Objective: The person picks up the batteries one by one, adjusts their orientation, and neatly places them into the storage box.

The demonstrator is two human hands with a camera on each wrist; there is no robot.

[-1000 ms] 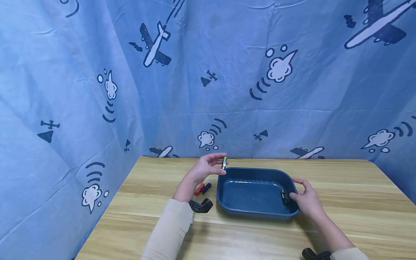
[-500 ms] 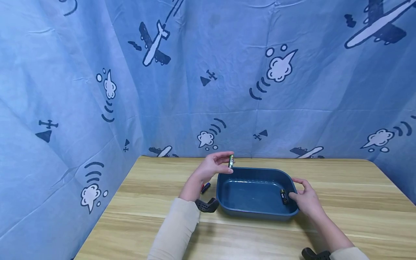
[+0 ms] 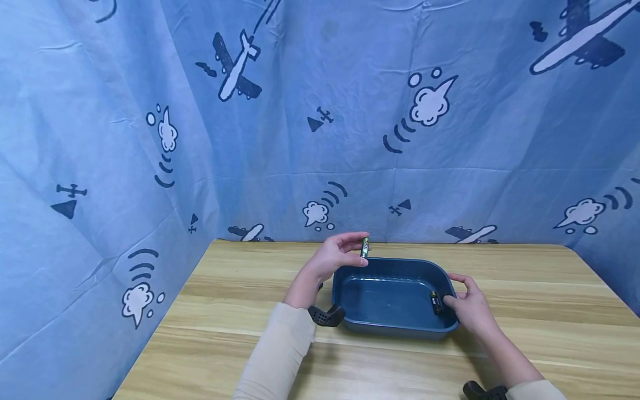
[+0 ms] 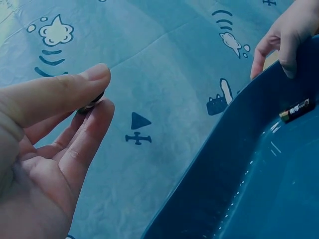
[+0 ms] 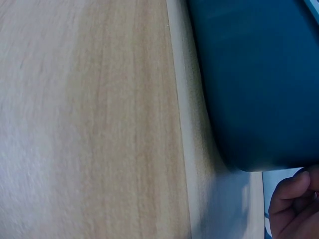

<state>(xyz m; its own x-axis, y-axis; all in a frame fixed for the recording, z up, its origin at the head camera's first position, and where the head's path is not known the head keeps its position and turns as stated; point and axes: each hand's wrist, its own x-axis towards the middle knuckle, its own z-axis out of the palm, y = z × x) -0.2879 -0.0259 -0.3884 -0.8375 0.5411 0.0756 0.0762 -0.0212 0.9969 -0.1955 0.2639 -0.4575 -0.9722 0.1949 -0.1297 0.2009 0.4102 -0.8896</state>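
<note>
My left hand (image 3: 342, 255) pinches a green battery (image 3: 365, 248) between thumb and fingers, held upright above the far left rim of a dark blue plastic bin (image 3: 400, 329). In the left wrist view, the fingers hide most of that battery (image 4: 89, 105). On the bin's right side, my right hand (image 3: 470, 304) grips the wall, thumb inside the rim and fingers outside. A black battery (image 3: 436, 303) with a gold end lies on the bin floor, close to the right thumb. Beside my left wrist, only a dark bit of another battery (image 3: 320, 286) shows.
The bin stands on a light wood-grain table (image 3: 240, 294). A blue cloth (image 3: 360, 139) printed with planes and clouds hangs behind the table and along its left side. Black wrist devices (image 3: 327, 316) are worn on both arms.
My left hand has moved right with the green battery, from beside the bin's left edge to over its far rim. Its forearm now covers the red battery and most of the dark blue one.
</note>
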